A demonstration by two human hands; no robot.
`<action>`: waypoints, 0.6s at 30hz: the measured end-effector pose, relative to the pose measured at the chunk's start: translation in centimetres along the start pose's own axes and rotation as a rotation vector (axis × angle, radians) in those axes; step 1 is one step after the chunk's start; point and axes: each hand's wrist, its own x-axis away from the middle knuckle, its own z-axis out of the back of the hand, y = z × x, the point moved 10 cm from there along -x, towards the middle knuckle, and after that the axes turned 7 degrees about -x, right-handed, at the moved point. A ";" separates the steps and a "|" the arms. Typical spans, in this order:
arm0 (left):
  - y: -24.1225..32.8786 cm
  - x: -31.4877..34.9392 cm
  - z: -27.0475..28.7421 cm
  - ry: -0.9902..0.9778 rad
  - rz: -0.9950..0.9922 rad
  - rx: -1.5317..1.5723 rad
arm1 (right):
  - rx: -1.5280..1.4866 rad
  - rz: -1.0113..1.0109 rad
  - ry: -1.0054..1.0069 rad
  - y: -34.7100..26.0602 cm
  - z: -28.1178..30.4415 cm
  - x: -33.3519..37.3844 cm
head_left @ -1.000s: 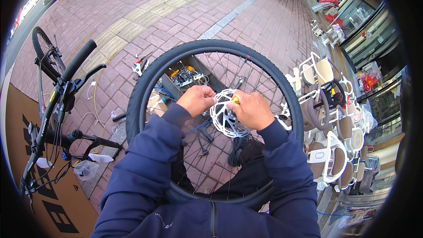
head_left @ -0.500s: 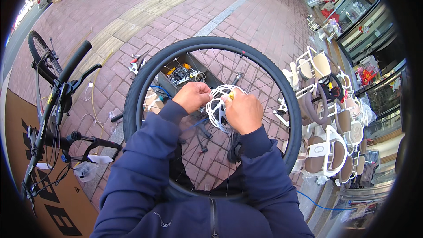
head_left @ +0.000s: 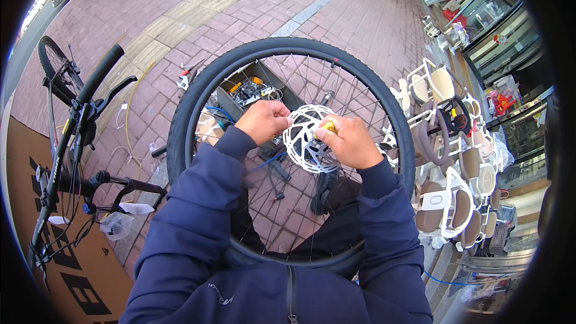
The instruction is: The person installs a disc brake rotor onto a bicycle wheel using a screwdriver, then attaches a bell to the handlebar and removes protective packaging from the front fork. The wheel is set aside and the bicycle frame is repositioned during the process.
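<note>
A black bicycle wheel (head_left: 198, 96) with thin spokes stands upright against my lap. At its hub sits a white brake disc (head_left: 303, 144) with cut-out holes. My left hand (head_left: 263, 121) is closed on the disc's left edge. My right hand (head_left: 348, 141) grips a small yellow-handled tool (head_left: 327, 126) pressed against the disc's right side. Both sleeves are dark blue.
An open toolbox (head_left: 249, 89) with tools lies on the brick pavement behind the wheel. A black bicycle (head_left: 72, 138) leans at the left beside brown cardboard (head_left: 24, 168). White and brown child seats (head_left: 444, 162) are stacked at the right. Pliers (head_left: 187, 74) lie on the bricks.
The view has tilted so wheel and hands sit lower in frame. Both hands stay at the brake disc; the right hand has shifted slightly on it.
</note>
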 end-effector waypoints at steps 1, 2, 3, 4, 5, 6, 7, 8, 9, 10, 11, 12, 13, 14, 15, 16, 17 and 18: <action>0.2 0.0 0.0 -0.001 -0.007 -0.010 | 0.016 -0.025 0.001 0.4 -0.1 0.0; 0.4 0.0 0.0 0.002 -0.024 -0.021 | 0.024 -0.025 -0.014 0.4 -0.3 0.0; 0.3 0.1 0.0 0.001 -0.006 -0.020 | 0.022 -0.020 -0.018 0.4 -0.4 0.0; 0.2 0.0 -0.1 -0.006 0.004 -0.003 | 0.007 -0.025 -0.027 0.5 -0.5 0.0; 0.2 0.0 -0.2 -0.007 0.006 0.015 | 0.021 -0.013 -0.026 0.3 -0.5 -0.1; 0.2 0.0 -0.2 -0.009 0.008 0.032 | 0.022 -0.011 -0.031 0.3 -0.5 -0.2; 0.3 0.0 -0.2 -0.007 0.006 0.019 | 0.009 -0.023 -0.055 0.4 -0.6 -0.3; 0.3 0.1 -0.1 -0.006 0.005 0.006 | 0.070 0.035 -0.071 -0.1 -0.7 -0.4; 0.3 0.1 -0.1 -0.004 0.006 -0.011 | 0.118 0.078 -0.105 -0.5 -0.8 -0.6; 0.3 0.1 -0.1 -0.007 0.008 -0.011 | 0.157 0.123 -0.124 -0.9 -0.7 -0.8; 0.3 0.2 -0.1 -0.009 0.012 -0.015 | 0.199 0.142 -0.168 -0.9 -0.7 -1.1; 0.4 0.2 -0.1 -0.010 0.006 -0.018 | 0.177 0.105 -0.245 -0.5 -1.1 -1.3; 0.3 0.2 -0.1 -0.014 0.018 -0.012 | 0.132 0.084 -0.303 -0.3 -1.2 -1.5; 0.2 0.2 -0.2 -0.015 0.020 -0.006 | 0.047 0.093 -0.358 -0.6 -1.4 -1.7; 0.3 0.1 -0.2 -0.015 0.014 0.002 | 0.087 0.149 -0.373 -1.1 -1.3 -2.0; 0.2 0.1 -0.2 -0.013 0.016 0.010 | 0.085 0.234 -0.386 -2.0 -1.2 -2.2; 0.1 0.1 -0.2 -0.012 0.010 0.018 | 0.104 0.302 -0.411 -2.8 -1.4 -2.2; 0.1 0.1 -0.2 -0.014 0.002 0.024 | 0.130 0.315 -0.428 -3.0 -1.5 -2.3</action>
